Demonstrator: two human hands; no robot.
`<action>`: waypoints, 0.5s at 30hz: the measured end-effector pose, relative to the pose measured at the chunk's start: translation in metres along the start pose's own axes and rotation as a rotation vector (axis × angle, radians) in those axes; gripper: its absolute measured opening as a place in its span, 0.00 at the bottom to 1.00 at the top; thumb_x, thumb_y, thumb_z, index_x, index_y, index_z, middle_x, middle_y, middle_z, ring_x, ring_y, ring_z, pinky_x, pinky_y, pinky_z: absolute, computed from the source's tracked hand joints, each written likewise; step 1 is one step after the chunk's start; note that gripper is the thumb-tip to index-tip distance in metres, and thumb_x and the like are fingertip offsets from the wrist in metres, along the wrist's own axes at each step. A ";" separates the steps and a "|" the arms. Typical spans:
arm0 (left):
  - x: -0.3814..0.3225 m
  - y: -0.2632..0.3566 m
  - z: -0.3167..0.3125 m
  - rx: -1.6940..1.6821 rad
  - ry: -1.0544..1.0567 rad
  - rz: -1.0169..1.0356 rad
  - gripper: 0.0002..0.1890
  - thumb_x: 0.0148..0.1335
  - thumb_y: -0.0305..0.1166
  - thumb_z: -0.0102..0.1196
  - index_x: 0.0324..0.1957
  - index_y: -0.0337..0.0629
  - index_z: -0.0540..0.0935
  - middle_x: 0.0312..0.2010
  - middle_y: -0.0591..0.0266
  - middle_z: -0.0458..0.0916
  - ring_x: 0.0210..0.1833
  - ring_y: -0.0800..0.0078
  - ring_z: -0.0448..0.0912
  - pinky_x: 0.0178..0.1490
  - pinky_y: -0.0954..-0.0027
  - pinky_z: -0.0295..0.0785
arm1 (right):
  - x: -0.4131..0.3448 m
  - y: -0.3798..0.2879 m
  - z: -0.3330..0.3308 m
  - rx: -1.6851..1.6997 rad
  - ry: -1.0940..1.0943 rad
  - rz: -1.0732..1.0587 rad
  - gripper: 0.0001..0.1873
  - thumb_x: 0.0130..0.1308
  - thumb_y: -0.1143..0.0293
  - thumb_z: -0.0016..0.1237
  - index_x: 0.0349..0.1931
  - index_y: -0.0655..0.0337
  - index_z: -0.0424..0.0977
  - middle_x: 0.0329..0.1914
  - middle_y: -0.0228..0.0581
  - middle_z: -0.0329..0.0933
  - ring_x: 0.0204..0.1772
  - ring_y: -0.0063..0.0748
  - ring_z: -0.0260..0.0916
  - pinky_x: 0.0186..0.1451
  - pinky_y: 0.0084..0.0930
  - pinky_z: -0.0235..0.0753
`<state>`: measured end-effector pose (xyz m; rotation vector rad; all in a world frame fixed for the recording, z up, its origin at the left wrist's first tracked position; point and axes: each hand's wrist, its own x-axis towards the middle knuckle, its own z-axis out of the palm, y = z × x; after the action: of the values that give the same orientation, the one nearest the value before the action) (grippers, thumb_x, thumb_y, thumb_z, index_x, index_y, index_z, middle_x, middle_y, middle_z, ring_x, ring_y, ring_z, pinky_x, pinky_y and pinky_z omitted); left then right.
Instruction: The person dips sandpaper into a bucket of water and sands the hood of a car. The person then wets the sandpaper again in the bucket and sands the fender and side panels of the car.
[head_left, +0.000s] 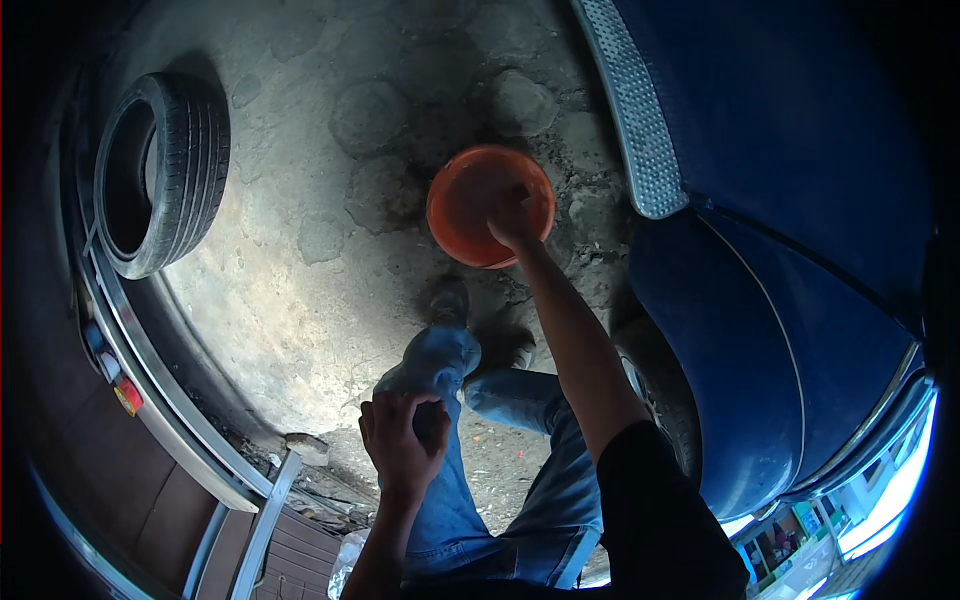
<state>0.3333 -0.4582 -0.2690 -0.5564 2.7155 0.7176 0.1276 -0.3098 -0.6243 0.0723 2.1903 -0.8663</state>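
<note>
My right hand (513, 217) reaches down into an orange plastic basin (456, 234) on the concrete floor. Its fingers are in shadow, and a small pale patch shows beside them; whether they grip something cannot be made out. The basin seems to hold murky liquid. My left hand (405, 439) hovers over or rests on my jeans-covered left leg (442, 364), its fingers curled and the thumb apart from them. A dark patch shows in the gap, and no held thing is plain there.
A car tyre (199, 161) stands upright at left beside a metal-edged frame (180, 450) with a tape roll (128, 396). At right are a blue vehicle body (727, 360), its textured metal step (649, 127) and a wheel (671, 397). The concrete floor (300, 315) is cracked and uneven.
</note>
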 end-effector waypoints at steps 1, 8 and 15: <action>0.012 -0.001 0.006 0.009 0.002 0.033 0.09 0.51 0.33 0.66 0.35 0.51 0.81 0.39 0.59 0.75 0.43 0.57 0.73 0.48 0.58 0.67 | 0.008 0.003 0.016 -0.093 -0.026 -0.073 0.29 0.69 0.68 0.41 0.67 0.72 0.56 0.60 0.66 0.68 0.58 0.59 0.72 0.63 0.44 0.72; 0.099 0.008 0.070 -0.099 0.266 0.172 0.09 0.55 0.37 0.67 0.37 0.51 0.85 0.40 0.61 0.72 0.48 0.59 0.72 0.52 0.57 0.69 | 0.015 0.049 -0.012 -0.718 -0.013 -0.345 0.25 0.71 0.70 0.39 0.68 0.58 0.63 0.64 0.47 0.71 0.63 0.47 0.72 0.65 0.35 0.74; 0.188 0.015 0.127 0.094 0.443 0.259 0.06 0.60 0.36 0.60 0.39 0.55 0.84 0.41 0.62 0.73 0.47 0.60 0.74 0.51 0.55 0.70 | -0.082 0.034 -0.145 -0.446 0.562 -0.653 0.10 0.62 0.72 0.47 0.40 0.56 0.81 0.43 0.42 0.81 0.43 0.46 0.82 0.46 0.40 0.83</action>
<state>0.1813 -0.4354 -0.4357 -0.3795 3.2592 0.5740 0.1035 -0.1784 -0.5185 -0.7352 2.9568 -0.7166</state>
